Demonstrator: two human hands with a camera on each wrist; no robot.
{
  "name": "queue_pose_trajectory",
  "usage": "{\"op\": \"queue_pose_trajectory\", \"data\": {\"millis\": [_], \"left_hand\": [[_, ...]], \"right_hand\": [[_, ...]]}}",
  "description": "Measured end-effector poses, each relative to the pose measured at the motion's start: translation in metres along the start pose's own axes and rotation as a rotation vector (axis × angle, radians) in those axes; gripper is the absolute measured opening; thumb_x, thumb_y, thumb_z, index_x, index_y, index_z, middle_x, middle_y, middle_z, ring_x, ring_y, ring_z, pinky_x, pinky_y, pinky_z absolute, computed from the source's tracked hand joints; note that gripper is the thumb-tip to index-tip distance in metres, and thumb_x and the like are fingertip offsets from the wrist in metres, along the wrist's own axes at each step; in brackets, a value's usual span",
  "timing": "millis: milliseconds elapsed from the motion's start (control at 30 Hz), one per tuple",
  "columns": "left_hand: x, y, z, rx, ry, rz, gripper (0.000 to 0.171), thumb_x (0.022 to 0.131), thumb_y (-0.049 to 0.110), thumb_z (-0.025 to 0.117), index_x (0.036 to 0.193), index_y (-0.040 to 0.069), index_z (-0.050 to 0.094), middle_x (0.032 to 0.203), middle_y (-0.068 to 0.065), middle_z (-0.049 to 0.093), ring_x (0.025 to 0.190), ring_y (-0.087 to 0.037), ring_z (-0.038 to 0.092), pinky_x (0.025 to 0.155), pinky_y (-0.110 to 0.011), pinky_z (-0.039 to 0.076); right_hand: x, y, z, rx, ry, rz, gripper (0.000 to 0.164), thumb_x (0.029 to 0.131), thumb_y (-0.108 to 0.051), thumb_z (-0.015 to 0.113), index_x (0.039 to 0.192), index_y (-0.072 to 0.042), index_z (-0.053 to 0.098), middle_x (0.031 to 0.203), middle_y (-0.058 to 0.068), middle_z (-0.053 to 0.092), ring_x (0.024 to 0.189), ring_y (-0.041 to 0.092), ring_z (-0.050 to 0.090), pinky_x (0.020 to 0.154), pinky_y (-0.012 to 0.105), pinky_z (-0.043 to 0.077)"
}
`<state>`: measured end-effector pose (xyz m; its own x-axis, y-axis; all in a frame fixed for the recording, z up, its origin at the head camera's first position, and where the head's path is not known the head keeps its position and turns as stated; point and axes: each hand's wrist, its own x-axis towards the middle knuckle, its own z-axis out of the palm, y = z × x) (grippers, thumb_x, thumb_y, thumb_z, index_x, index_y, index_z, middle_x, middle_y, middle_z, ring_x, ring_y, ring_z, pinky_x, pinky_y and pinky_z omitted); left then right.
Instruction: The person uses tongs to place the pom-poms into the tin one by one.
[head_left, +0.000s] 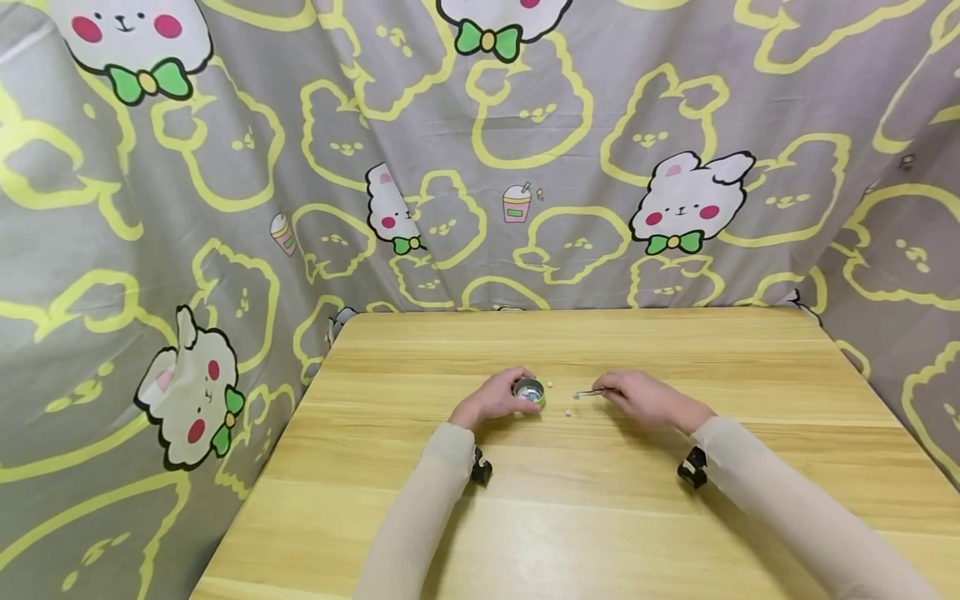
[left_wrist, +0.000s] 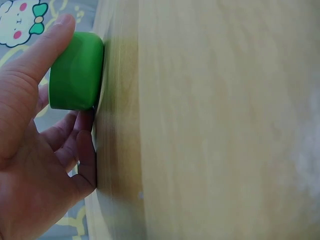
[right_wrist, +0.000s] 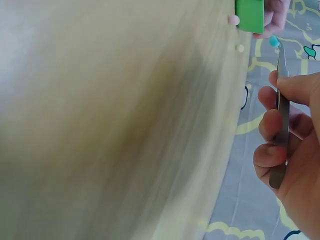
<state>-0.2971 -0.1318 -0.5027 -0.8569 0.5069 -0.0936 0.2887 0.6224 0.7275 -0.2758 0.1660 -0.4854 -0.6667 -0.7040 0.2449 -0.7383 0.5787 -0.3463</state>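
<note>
My left hand (head_left: 501,395) grips a small round green tin (left_wrist: 77,72) on the table, thumb on one side and fingers behind it. Seen from the head, the tin's top is open, with a grey rim and small pale and bluish bits inside. My right hand (head_left: 639,395) pinches metal tweezers (right_wrist: 282,115) between thumb and fingers, to the right of the tin. At the tweezers' tip sits a small blue bead (right_wrist: 274,41), raised off the table. A pink bead (right_wrist: 234,20) and a pale yellow bead (right_wrist: 240,48) lie on the table between the hands.
The wooden table (head_left: 600,517) reaches back to a grey curtain (head_left: 465,283) printed with cartoon animals, which also hangs along the left and right sides. Each wrist carries a black strapped device (head_left: 693,468).
</note>
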Motion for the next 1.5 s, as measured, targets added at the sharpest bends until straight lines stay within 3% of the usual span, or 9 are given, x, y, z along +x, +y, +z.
{"op": "queue_pose_trajectory", "data": {"millis": [433, 1133, 1500], "left_hand": [[-0.002, -0.005, 0.003, -0.007, -0.005, -0.014, 0.055, 0.077, 0.03, 0.079, 0.124, 0.016, 0.055, 0.109, 0.001, 0.059, 0.1, -0.015, 0.054, 0.089, -0.033, 0.043], [0.0, -0.006, 0.0, 0.003, 0.008, -0.025, 0.06, 0.076, 0.033, 0.079, 0.127, 0.016, 0.053, 0.112, 0.002, 0.058, 0.101, -0.014, 0.054, 0.09, -0.033, 0.042], [0.004, -0.007, -0.002, 0.018, -0.002, -0.008, 0.058, 0.076, 0.035, 0.079, 0.124, 0.017, 0.055, 0.11, 0.003, 0.059, 0.099, -0.012, 0.054, 0.089, -0.031, 0.042]], "right_hand": [[0.021, -0.007, 0.002, 0.015, 0.004, -0.047, 0.016, 0.093, -0.005, 0.057, 0.106, -0.008, 0.066, 0.095, 0.001, 0.063, 0.081, 0.013, 0.058, 0.072, 0.036, 0.048], [0.034, -0.004, 0.012, 0.033, 0.039, -0.066, 0.015, 0.093, -0.005, 0.057, 0.104, -0.007, 0.066, 0.097, 0.002, 0.064, 0.089, 0.019, 0.061, 0.078, 0.039, 0.049], [0.052, -0.011, 0.013, 0.052, -0.025, -0.022, 0.018, 0.096, -0.01, 0.054, 0.109, -0.011, 0.066, 0.104, 0.002, 0.064, 0.096, 0.019, 0.061, 0.083, 0.04, 0.048]]}}
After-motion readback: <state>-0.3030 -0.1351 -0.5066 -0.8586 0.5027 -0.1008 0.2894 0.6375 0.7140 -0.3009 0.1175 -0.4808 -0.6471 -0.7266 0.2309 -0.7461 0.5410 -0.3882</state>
